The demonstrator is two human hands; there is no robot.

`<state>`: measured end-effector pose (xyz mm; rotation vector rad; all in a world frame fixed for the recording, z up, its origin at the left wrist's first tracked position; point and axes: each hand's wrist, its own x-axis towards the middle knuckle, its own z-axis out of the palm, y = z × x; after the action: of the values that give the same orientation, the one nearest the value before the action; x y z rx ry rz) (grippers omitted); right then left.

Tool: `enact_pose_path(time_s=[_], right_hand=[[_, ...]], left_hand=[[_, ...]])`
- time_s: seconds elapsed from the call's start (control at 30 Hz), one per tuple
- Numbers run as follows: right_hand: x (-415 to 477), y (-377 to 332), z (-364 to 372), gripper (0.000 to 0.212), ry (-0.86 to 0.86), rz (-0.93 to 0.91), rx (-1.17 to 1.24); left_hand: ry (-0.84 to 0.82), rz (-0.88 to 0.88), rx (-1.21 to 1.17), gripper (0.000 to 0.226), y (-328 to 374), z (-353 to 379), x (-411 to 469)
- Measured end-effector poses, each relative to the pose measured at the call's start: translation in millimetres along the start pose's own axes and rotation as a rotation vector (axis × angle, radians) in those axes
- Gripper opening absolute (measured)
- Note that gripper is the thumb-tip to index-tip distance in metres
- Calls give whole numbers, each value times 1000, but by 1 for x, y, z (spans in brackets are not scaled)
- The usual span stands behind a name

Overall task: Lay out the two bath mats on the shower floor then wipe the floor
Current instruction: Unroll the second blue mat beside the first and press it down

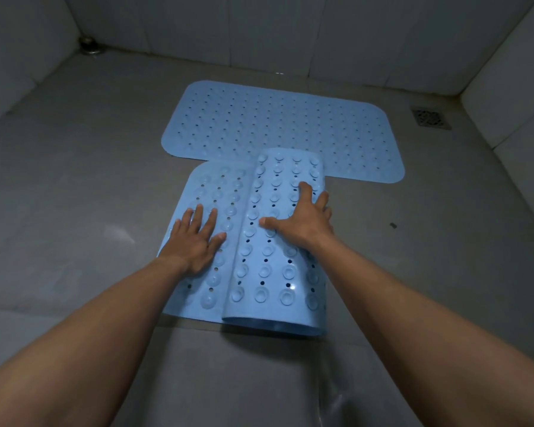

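Observation:
A light blue bath mat (278,127) with small holes lies flat on the grey shower floor (84,186), lengthwise across the far side. A second blue mat (259,272) lies nearer me with its suction cups facing up. Its right half is curled into a loose roll that overlaps the first mat's near edge. My left hand (196,238) presses flat, fingers spread, on the unrolled left part. My right hand (302,215) rests fingers apart on top of the curled part, its fingertips bent over the roll's right side.
White tiled walls enclose the floor at the back and on both sides. A square metal drain grate (430,117) sits at the far right by the wall. A round metal fitting (88,44) is in the far left corner. A small dark speck (393,225) lies right of the mats.

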<state>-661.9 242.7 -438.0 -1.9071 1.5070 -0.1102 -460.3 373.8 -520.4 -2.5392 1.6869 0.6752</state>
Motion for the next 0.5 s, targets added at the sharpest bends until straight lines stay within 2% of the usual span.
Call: enact_pose_path(time_s=[0.2, 0.37, 0.5], right_hand=[[3, 20, -9, 119, -5, -15, 89], [1, 16, -12, 92, -18, 35, 25], [3, 5, -17, 79, -2, 126, -19]], left_hand=[[26, -35, 12, 68, -21, 0, -2], [-3, -42, 33, 67, -30, -8, -1], [-48, -145, 72, 65, -19, -17, 5]])
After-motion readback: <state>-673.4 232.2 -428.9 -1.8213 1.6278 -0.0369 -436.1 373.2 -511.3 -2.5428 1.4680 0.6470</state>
